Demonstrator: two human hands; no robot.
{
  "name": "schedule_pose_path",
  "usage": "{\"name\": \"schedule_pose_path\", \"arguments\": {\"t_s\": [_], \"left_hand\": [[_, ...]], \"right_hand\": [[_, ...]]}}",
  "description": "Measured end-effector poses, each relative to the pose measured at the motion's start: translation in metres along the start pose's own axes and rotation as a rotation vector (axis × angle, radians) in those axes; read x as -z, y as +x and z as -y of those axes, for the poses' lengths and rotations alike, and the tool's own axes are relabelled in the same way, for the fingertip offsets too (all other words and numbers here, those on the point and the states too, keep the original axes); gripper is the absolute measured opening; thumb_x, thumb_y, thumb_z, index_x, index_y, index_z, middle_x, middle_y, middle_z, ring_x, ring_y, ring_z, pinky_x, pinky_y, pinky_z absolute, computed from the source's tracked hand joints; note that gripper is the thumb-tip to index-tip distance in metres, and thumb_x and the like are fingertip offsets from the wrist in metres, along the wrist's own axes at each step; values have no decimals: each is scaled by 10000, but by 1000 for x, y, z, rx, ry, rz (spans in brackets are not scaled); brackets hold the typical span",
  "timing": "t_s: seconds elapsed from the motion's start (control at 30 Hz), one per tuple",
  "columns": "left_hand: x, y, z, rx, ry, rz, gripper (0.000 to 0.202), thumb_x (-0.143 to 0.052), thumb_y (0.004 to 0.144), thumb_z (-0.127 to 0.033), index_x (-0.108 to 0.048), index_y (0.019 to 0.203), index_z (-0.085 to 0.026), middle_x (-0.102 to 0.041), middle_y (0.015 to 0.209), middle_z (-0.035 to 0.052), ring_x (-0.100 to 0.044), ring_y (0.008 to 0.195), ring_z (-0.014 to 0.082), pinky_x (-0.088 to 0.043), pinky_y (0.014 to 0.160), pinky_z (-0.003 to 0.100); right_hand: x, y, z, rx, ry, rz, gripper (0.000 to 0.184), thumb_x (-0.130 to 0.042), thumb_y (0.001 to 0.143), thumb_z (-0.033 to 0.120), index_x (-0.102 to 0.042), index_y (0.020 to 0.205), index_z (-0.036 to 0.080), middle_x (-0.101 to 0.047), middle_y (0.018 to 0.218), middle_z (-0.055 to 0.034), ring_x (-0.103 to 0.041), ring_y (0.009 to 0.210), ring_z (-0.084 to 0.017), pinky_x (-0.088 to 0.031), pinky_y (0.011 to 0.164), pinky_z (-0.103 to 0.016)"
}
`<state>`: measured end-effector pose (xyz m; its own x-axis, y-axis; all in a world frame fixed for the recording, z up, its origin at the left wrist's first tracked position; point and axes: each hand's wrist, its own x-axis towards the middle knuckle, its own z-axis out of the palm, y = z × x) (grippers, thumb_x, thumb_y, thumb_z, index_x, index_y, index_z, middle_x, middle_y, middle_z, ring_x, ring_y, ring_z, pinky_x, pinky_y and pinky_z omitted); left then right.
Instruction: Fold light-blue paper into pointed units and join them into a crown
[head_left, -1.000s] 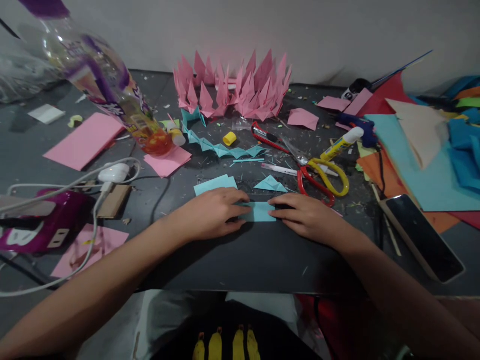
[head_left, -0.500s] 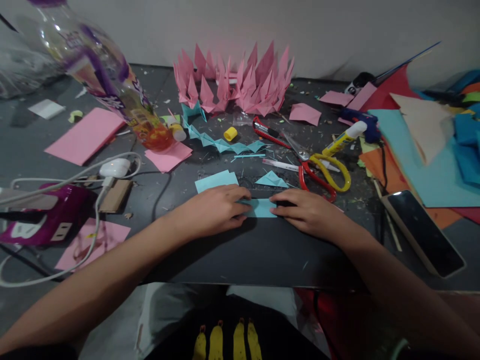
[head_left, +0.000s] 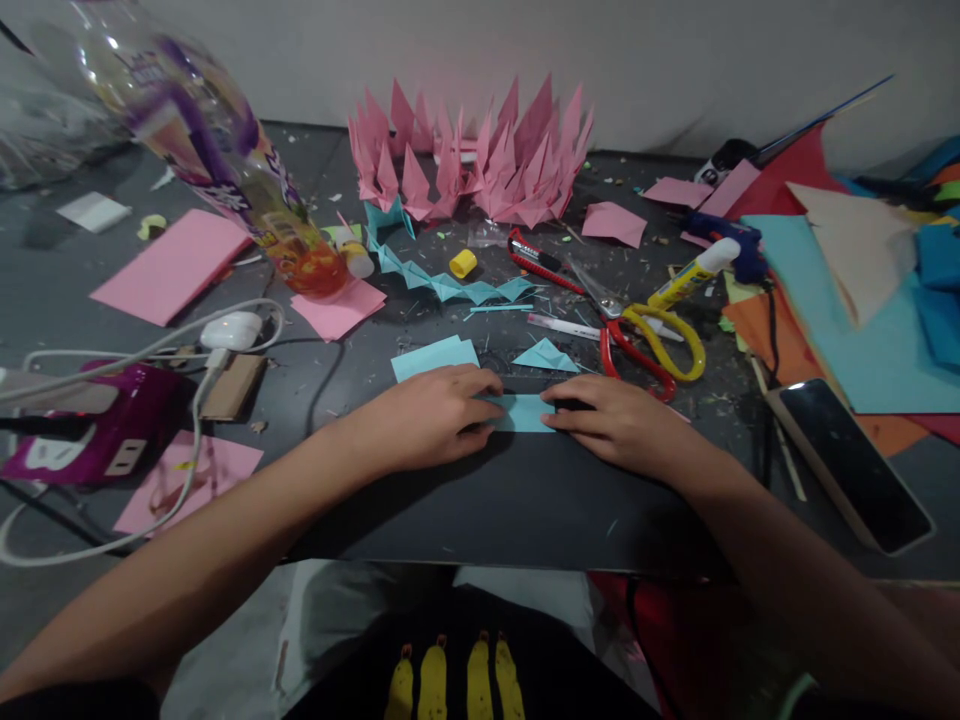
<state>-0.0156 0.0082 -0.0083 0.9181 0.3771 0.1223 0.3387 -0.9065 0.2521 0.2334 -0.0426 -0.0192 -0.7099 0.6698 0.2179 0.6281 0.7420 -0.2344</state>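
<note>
A small light-blue paper strip (head_left: 526, 412) lies flat on the dark table (head_left: 495, 500) in front of me. My left hand (head_left: 427, 415) presses its left end with curled fingertips. From the other side, my right hand (head_left: 619, 422) pins the right end the same way. Just beyond the hands lie a light-blue paper sheet (head_left: 435, 357) and a folded blue triangle (head_left: 546, 355). A chain of folded blue pieces (head_left: 450, 285) runs toward a ring of pink folded paper spikes (head_left: 472, 165) at the back.
Red-and-yellow scissors (head_left: 645, 345), a red cutter (head_left: 534, 258), a glue stick (head_left: 694, 272) and a yellow tape roll (head_left: 463, 263) lie behind the hands. A phone (head_left: 851, 462) and coloured paper sheets (head_left: 847, 300) fill the right. A plastic bottle (head_left: 225, 170), white cables (head_left: 150, 350) and pink sheets (head_left: 171, 266) occupy the left.
Both hands stay pressed on the blue strip with almost no movement. The view has tilted slightly, shifting everything a little upward in the picture.
</note>
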Motion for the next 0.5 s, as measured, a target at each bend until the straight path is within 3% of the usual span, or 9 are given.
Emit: {"name": "schedule_pose_path", "arguments": {"t_s": [0.23,0.5], "left_hand": [[0,5,-14,-44,162,14,130,-526,842,-145,-648,828,-101,-604,1107,128,-586,971,247,-491,837,357],[-2,10,-37,6,213,138,166,-460,859,-88,-589,962,-88,-632,1102,133,-598,1006,240,-490,833,349]], "right_hand": [[3,5,5,70,-90,-18,262,-431,880,143,-689,904,171,-667,1065,-102,-600,973,-218,-515,801,-391],[-2,12,20,53,-199,-2,245,-442,818,51,-662,907,112,-655,1129,-118,-576,1015,-227,-477,817,-380]]}}
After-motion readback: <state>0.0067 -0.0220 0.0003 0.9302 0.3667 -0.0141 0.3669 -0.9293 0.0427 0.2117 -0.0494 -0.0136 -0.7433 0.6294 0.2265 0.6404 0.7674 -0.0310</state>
